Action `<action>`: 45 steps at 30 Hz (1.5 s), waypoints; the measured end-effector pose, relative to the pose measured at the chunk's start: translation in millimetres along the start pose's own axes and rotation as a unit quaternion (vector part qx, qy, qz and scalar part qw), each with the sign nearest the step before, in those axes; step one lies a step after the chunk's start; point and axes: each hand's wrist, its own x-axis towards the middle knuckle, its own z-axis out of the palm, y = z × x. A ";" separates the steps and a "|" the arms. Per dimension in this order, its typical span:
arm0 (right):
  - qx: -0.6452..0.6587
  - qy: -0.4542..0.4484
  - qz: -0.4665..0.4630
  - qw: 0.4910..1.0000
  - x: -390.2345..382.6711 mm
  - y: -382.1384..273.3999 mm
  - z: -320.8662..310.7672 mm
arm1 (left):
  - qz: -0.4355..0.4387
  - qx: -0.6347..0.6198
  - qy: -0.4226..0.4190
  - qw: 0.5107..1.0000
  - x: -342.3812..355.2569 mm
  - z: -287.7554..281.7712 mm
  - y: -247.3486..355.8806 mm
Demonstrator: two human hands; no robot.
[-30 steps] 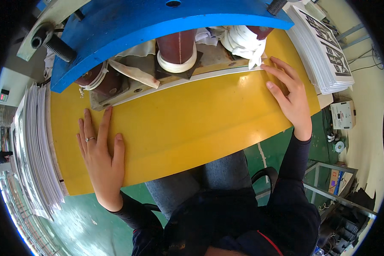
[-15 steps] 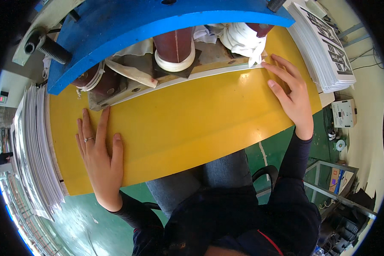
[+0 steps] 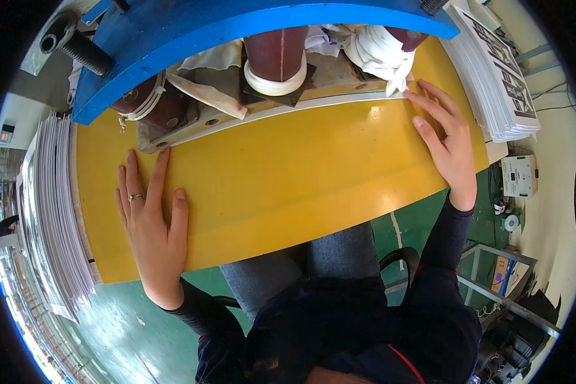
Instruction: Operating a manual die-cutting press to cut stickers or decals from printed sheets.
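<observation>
My left hand (image 3: 153, 233) lies flat on the yellow tabletop (image 3: 256, 179), its fingers spread and a ring on one of them. Its index fingertip reaches the left corner of a worn metal plate (image 3: 237, 115) with a white strip along its front edge. At the plate's right end, my right hand (image 3: 451, 144) rests with fingers apart and nothing in it. One of its fingertips is at the white strip, close to the knotted tail of a white cloth (image 3: 379, 54). That cloth wraps a dark red post. Another dark red post (image 3: 275, 57) has a white band round its base.
A thick blue plate (image 3: 262, 25) with large bolts (image 3: 96, 56) overhangs the posts. Stacks of printed sheets stand on the left (image 3: 51, 211) and on the right (image 3: 493, 83). A metal frame (image 3: 493, 281) stands on the green floor at lower right.
The whole view has shifted slightly, with the table and blue plate appearing a little further right. Both hands keep nearly the same places on the table.
</observation>
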 end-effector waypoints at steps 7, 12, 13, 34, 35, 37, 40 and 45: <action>0.003 0.000 0.003 1.000 0.6 2.9 1.2 | 0.003 0.005 0.003 1.000 -0.9 0.3 -0.6; 0.006 0.004 0.009 1.000 0.2 1.7 0.5 | 0.001 0.000 0.004 1.000 0.3 1.4 0.1; 0.002 0.002 0.006 1.000 0.4 2.2 0.3 | 0.002 -0.001 0.004 1.000 0.6 1.5 0.3; -0.011 -0.012 0.007 1.000 0.0 0.7 -1.6 | -0.006 -0.008 0.004 1.000 -0.1 0.5 0.2; -0.009 -0.013 0.012 1.000 0.2 0.4 -1.6 | -0.005 -0.004 0.004 1.000 0.1 0.9 0.5; -0.009 -0.013 0.010 1.000 0.5 0.4 -2.0 | -0.005 0.000 0.004 1.000 0.3 1.7 0.2; 0.000 -0.006 0.010 1.000 1.4 -1.4 -0.2 | -0.003 0.001 0.007 1.000 0.2 1.4 -1.3; 0.004 -0.002 -0.007 1.000 3.1 -1.1 -0.4 | 0.003 -0.025 0.011 1.000 0.7 -2.0 0.3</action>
